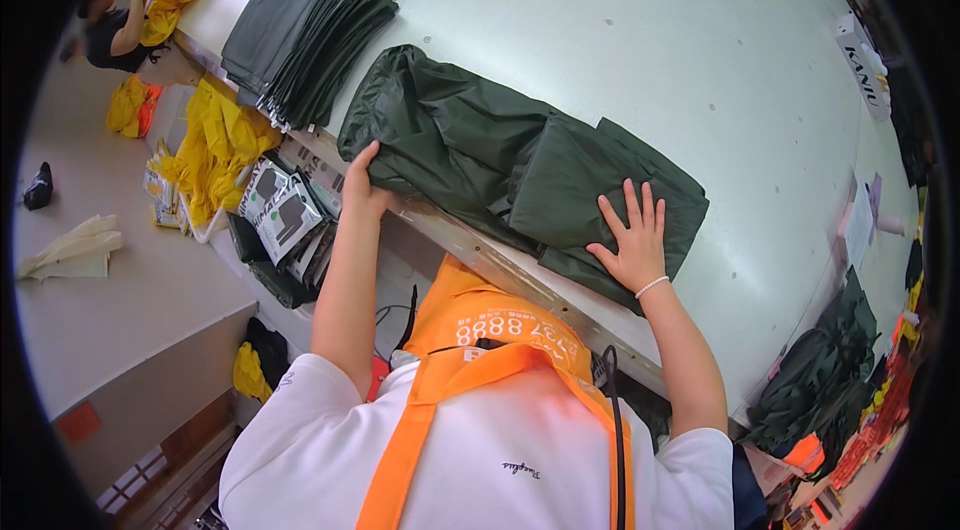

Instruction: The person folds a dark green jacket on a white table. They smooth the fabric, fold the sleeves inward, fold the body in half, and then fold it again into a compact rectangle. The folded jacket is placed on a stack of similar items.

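A dark green garment of thin, slightly shiny fabric lies lengthwise along the near edge of the white table. Its right part is folded into a flat, squarish panel, while the left part is creased and bunched. My left hand grips the garment's left end at the table edge, its fingers partly hidden. On the folded right part my right hand rests flat with fingers spread, a light bracelet round the wrist. Beyond my left hand stands a thick stack of folded dark green garments.
Packaged items and yellow fabric sit below the table's left side. Another person handles yellow fabric at the far left. A white box stands at the right, with a dark green heap nearer me.
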Demonstrator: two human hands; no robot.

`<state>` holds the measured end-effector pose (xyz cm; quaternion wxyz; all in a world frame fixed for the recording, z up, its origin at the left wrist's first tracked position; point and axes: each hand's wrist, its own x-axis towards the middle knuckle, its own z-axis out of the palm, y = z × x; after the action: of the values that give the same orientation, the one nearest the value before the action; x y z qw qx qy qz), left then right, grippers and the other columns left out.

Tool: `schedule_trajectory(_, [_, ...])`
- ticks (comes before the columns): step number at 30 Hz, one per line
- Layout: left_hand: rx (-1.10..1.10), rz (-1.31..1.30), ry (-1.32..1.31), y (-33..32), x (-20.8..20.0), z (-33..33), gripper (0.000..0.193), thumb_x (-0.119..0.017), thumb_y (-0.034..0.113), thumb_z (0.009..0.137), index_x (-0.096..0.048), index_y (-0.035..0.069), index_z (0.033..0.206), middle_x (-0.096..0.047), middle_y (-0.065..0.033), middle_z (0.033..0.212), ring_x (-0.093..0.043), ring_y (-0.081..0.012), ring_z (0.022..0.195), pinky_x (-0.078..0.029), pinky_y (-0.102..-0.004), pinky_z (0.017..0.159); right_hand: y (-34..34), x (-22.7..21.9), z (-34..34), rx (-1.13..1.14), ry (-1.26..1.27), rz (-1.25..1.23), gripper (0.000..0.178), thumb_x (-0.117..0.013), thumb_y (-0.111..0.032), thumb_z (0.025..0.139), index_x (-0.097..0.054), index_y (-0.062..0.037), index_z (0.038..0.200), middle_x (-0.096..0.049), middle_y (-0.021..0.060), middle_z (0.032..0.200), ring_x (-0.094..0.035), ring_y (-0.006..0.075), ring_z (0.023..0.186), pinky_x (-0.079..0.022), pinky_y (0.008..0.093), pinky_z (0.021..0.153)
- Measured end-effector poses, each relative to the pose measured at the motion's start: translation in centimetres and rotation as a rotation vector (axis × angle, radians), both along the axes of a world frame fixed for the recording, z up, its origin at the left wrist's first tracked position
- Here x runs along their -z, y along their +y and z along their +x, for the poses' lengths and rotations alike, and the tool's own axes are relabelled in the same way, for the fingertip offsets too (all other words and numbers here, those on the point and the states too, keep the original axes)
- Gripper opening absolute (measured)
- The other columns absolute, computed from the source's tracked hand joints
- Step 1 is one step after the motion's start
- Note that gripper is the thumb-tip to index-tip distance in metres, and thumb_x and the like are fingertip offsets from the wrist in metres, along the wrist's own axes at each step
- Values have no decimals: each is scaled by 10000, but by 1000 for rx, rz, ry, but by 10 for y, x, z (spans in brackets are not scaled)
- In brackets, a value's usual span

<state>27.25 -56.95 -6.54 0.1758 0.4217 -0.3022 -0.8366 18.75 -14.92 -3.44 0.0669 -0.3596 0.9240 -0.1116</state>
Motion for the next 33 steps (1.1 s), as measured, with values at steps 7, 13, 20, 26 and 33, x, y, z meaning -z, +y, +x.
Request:
schedule_trajectory(7, [554, -1005, 338, 156, -122, -42, 360, -690, 19, 692, -517, -15, 1006, -592, -142, 1112, -566, -242, 1019, -443, -372, 894, 5, 2, -2, 51, -33, -93, 675, -693, -464, 735, -471, -279, 1345, -230, 106, 1508, -158, 344, 1393, -118, 515, 1118])
schedule_trajectory(13, [1241, -1571, 579, 288, -62, -22, 263, -650, -13, 533, -483, 51, 726, -393, -97, 1422, -262, -320, 1369, -150, -620, 1073, 52, 3, -2, 479, -1391, -1733, 520, -298, -401, 998, -358, -54, 1380, -443, 108, 1368, -452, 253, 1225, -339, 382, 1051])
schedule_trajectory(20, [1511, -2099, 510, 316, -20, -21, 121, -592, 113, 741, -618, 86, 856, -411, 0, 1408, -284, -216, 1358, -113, -634, 1083, 100, -31, -80, 610, -444, -990, 695, -501, -521, 892, -412, -8, 1352, -496, 147, 1319, -462, 247, 1219, -346, 354, 1031])
schedule_trajectory(26, [1321, -2248, 449, 321, -31, -28, 210, -568, 161, 782, -619, 104, 978, -355, -55, 1440, -234, -255, 1377, -158, -571, 1094, 151, -30, -84, 561, -743, -230, 741, -634, -537, 783, -523, 33, 1243, -601, 214, 1174, -575, 303, 1097, -428, 356, 940])
schedule_trajectory(33, [832, -379, -115, 256, -33, 23, 997, -784, 243, 684, -171, 7, 1434, -285, -213, 1435, -258, -300, 1352, -243, -368, 1090, 135, 16, 79, 861, -273, -187, 621, -470, -482, 906, -530, 112, 1076, -551, 345, 1017, -535, 464, 942, -428, 475, 841])
